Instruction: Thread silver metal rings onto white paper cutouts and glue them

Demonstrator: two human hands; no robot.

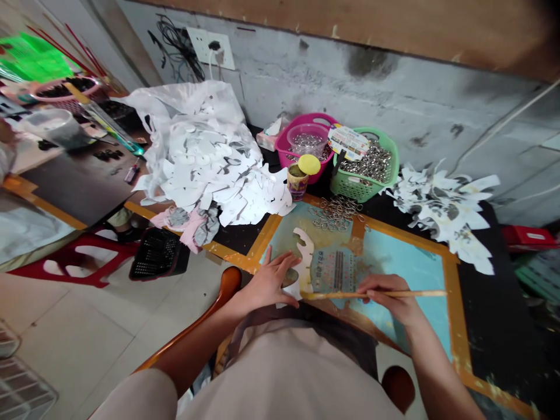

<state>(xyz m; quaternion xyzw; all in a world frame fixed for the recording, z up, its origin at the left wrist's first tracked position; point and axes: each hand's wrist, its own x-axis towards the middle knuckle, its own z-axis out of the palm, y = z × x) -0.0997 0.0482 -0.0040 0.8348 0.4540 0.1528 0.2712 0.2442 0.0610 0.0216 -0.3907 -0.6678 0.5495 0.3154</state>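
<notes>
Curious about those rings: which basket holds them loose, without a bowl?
The green plastic basket; the magenta basket beside it holds a clear bowl of rings.

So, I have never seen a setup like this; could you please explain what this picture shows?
There is no machine here: this is one picture from a camera worn on a person's head, looking forward and down, so the arms come in from the bottom edge. The left hand rests on a white cut-out shape lying on a blue-green board edged in orange tape. The right hand holds a thin wooden stick, its end reaching that shape. Beyond lie loose metal rings, a green basket of rings, a pink basket, and a heap of white paper cut-outs.
</notes>
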